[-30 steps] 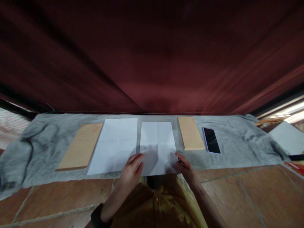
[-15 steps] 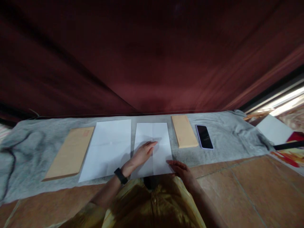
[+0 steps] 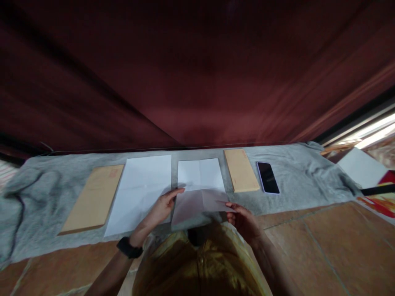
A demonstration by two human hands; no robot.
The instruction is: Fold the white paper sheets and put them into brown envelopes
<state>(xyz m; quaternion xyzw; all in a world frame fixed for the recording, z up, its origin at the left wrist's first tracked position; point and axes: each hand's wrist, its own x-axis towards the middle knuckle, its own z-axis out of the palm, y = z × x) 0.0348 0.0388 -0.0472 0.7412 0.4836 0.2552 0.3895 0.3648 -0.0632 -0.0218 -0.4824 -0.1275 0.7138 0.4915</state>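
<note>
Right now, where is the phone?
In the head view the phone lies on the grey cloth, on the right side. It sits just right of the smaller brown envelope, further right than the creased white paper.

Left hand [image 3: 163, 207] stretched forward with fingers straight, right hand [image 3: 243, 220] curled with fingertips pinched, both arms bent close in.

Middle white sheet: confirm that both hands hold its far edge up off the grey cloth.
Not right. The head view shows the left hand and the right hand holding the near edge of the middle white sheet up off the grey cloth, not the far edge. The far half of the sheet lies flat on the cloth.
</note>
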